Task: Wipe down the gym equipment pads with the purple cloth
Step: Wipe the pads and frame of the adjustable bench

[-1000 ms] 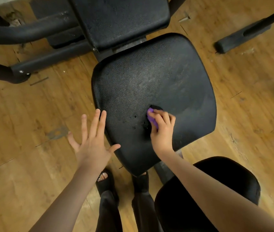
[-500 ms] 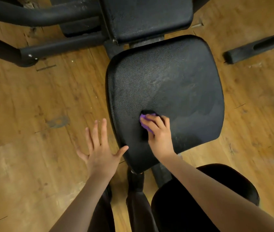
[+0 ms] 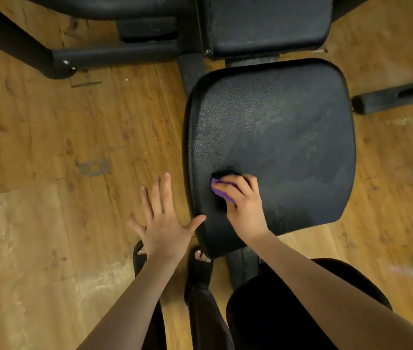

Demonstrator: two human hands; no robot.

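Note:
A black padded seat (image 3: 283, 137) of a gym machine fills the middle right of the view. My right hand (image 3: 244, 205) grips a small purple cloth (image 3: 219, 190) and holds it against the seat's near left part; most of the cloth is hidden under my fingers. My left hand (image 3: 162, 218) is spread flat with straight fingers just left of the seat, its thumb tip touching the seat's edge. A second black pad (image 3: 266, 24), the backrest, lies beyond the seat at the top.
Black frame tubes (image 3: 114, 55) cross the wooden floor (image 3: 49, 173) at the top left. Another black bar (image 3: 397, 97) lies on the right. A round black cushion (image 3: 288, 311) sits under my right forearm. My sandalled feet (image 3: 200, 263) stand below the seat.
My right hand slid the cloth leftward across the seat toward its left edge. My left hand stayed spread beside the seat. The camera view shifted left.

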